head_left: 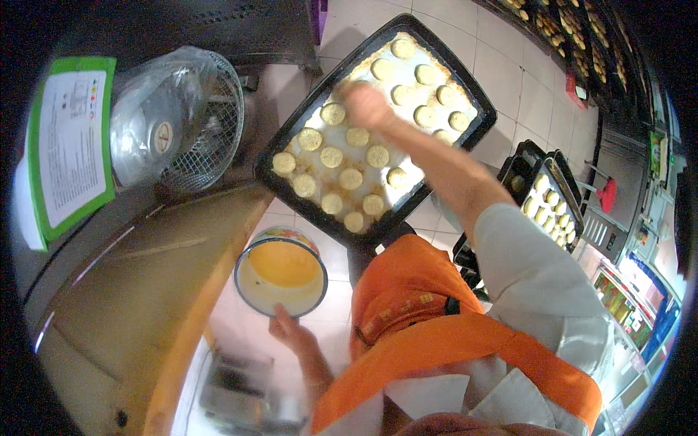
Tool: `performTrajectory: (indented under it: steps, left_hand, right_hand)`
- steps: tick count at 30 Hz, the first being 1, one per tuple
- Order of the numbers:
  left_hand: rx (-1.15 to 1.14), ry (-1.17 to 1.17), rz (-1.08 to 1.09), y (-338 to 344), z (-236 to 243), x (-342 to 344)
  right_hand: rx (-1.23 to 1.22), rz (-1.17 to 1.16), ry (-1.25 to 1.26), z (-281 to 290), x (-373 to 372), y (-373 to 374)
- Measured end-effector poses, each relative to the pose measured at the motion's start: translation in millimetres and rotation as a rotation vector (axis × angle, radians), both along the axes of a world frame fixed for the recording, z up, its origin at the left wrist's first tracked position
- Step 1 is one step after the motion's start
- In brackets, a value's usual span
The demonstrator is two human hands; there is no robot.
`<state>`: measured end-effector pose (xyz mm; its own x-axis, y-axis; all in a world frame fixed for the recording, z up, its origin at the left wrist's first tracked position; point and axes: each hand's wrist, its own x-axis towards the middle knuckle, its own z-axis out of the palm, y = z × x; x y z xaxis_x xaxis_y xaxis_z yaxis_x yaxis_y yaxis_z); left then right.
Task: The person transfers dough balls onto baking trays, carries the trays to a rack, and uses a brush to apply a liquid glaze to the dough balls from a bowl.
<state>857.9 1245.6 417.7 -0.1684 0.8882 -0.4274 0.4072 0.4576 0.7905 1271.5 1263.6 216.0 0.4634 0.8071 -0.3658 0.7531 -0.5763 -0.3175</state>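
One large black baking tray [314, 212] is seen tilted across the upper centre of the frame, lined pale and set with flat round dough discs [331, 157]. What it is supported by is not visible; if its rim were bumped by the apron [407, 291], discs could be slid together. Above it the right hand [366, 105] is blurred; finger spread cannot be told, nor whether anything is held. Discs could be dented or shifted if pressed too hard or brushed by the forearm. At lower centre-left, an enamel bowl [260, 288] is gripped at its near rim by the left hand [289, 328], thumb up at the edge, other fingers mostly hidden. Yellow liquid [283, 263] could be spilled if that one-sided grip were tipped. Brownish patches are seen on the lining; scorching might be caused if that is pooled liquid.

Writing, biggest first: dense lines and coloured icons are printed on a green-bordered sheet [71, 138], far left, too small to be read. An emblem is carried on the hub of the plastic-wrapped fan [218, 138], upper left. Small yellowish marks are borne by the apron, illegible.
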Motion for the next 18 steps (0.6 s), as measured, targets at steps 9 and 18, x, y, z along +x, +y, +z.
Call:
performTrajectory:
  steps: [9, 18]
  left_hand:
    - [-0.019, -0.007, -0.079, 8.7, -0.8, 9.4]
    - [-0.003, -0.013, -0.479, 13.8, -15.7, 31.1]
  right_hand:
    - [0.062, 0.226, 0.271, 22.1, -48.5, -39.2]
    - [-0.134, -0.516, -0.198, 10.0, 98.4, -225.8]
